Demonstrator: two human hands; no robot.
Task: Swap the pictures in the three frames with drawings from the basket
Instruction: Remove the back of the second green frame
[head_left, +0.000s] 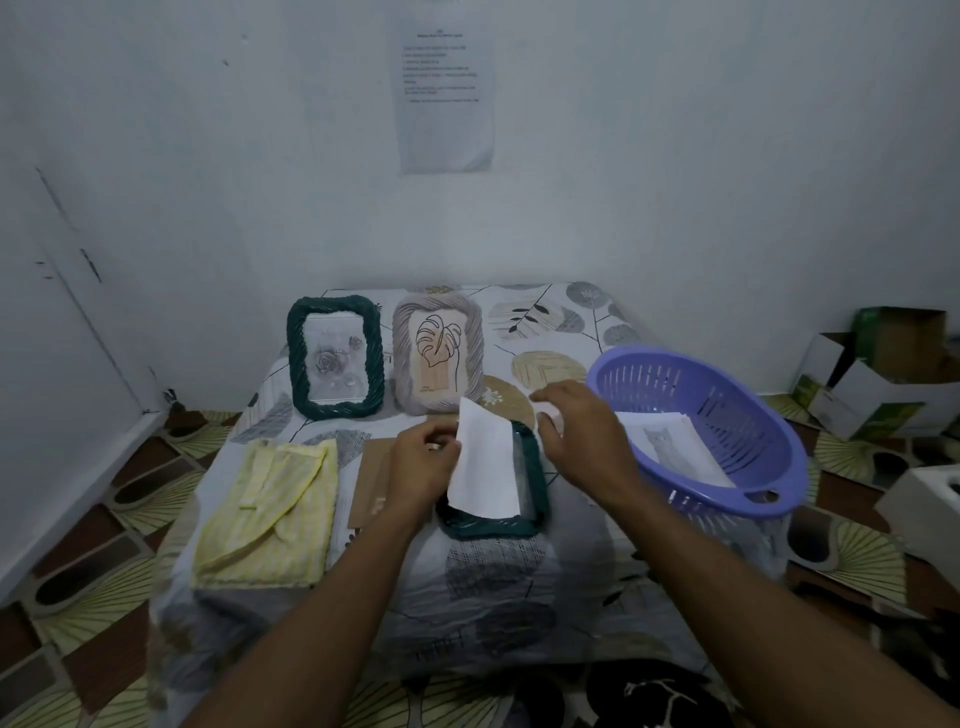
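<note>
With the dark green rope-rimmed frame (488, 527) laid face-down at the middle of the counter (519, 577), probably to expose its back, the left hand (421, 462) pinches a white paper sheet (485, 467) over it, while whether the right hand (582, 436) alongside holds anything I cannot tell.

Left hand (421, 460) pinches; right hand (582, 431) hovers, loosely curled.

I count three frames: standing green frame (335, 358), grey frame (439, 358), lying green frame (488, 527). One basket (727, 400), one yellow cloth (270, 509), one cardboard backing (371, 478), one white sheet (485, 467).
</note>
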